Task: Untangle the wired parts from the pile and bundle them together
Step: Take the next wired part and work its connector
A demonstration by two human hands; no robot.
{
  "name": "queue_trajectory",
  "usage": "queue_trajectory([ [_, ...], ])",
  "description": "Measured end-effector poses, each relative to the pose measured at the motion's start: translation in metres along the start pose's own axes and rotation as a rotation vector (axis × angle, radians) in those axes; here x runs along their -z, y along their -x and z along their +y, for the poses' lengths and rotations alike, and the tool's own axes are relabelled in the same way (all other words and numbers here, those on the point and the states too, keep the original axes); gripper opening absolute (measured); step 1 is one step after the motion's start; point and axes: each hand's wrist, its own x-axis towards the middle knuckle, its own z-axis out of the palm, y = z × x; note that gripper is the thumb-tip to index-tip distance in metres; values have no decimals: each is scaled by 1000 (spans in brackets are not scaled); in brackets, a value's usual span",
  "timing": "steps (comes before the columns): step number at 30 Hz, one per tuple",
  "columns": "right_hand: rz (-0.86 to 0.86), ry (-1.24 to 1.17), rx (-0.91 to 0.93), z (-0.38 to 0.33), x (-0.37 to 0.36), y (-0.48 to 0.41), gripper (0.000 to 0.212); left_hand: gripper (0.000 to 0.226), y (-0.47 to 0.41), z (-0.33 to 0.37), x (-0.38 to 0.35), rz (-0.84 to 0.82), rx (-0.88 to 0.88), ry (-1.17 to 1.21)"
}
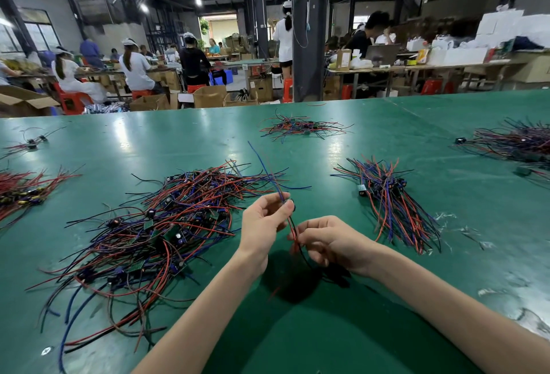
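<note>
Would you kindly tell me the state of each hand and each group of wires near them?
left hand: pinches the wired part at its upper end.
right hand: pinches its red and black wires lower down.
wired part: held above the table.
tangled pile: jumbled, lying left of the hands.
sorted bundle: wires roughly aligned, lying right.

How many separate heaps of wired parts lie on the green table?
6: big tangle front left, neat heap front right, far-centre heap, far-right heap, left-edge heap, small far-left cluster; more may lie off-frame.
</note>
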Motion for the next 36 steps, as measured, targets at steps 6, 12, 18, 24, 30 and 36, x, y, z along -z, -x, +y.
queue_trajectory([
  [6, 32, -9, -1, 0, -1, 0, 17, 23, 2, 2, -1, -90, 77, 43],
  [12, 43, -47, 35, -1, -1, 0, 10, 34, 2, 1, 0, -116, 71, 42],
  [18, 61, 7, 82, 0, -1, 1, 24, 23, 0, -2, 2, -117, 161, 196],
  [24, 68, 80, 122, -3, -3, 5, 31, 9, -1, -4, 3, -124, 244, 236],
  [30, 97, 106, 145, -4, -5, 6, 32, 11, 0, -4, 4, -157, 307, 236],
  [36, 75, 130, 144, -5, -2, 7, 34, 7, 1, -2, 3, -141, 302, 207],
])
